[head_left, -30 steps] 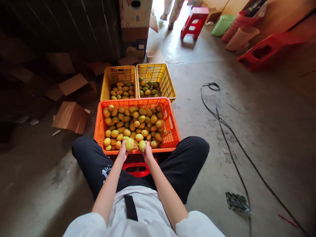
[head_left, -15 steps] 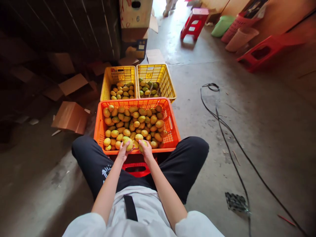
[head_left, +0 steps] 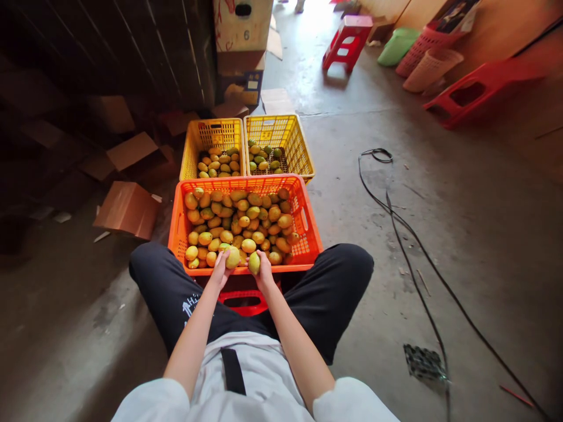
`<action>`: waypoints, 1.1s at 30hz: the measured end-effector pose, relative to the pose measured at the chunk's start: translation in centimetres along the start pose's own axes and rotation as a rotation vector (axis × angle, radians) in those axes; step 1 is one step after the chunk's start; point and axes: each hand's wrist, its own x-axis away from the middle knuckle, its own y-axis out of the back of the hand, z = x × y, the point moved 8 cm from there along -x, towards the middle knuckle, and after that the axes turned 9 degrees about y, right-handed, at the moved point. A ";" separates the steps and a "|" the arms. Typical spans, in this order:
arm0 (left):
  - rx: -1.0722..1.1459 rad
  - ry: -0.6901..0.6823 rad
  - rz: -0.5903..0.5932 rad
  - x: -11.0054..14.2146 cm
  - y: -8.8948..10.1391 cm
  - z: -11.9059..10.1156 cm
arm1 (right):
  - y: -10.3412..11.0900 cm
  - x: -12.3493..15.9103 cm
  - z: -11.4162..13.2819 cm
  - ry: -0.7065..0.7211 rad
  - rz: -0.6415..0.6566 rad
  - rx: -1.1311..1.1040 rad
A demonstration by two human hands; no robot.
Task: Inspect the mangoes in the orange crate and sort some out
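My left hand is closed round a yellow-green mango, its top facing up at me. Beside it, my right hand grips a smaller, greener mango. Both hands are at the near rim of an orange crate, which stands between my knees. Many yellow and greenish mangoes lie loose in that crate. Just past it, a left yellow crate and a right yellow crate stand side by side, each with fewer mangoes in the bottom.
Left of the crates lie cardboard boxes. A stack of cartons rises behind. A black cable runs along the floor on the right. Further back are a red stool and pink baskets. A person's foot shows at the top.
Both mangoes have been turned in my hands, which stay over the crate's near rim. The person in the background has walked almost out of view at the top.
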 end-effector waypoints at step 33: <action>-0.022 0.032 0.028 -0.1 -0.3 0.1 | -1.1 0.1 0.6 0.204 0.132 0.073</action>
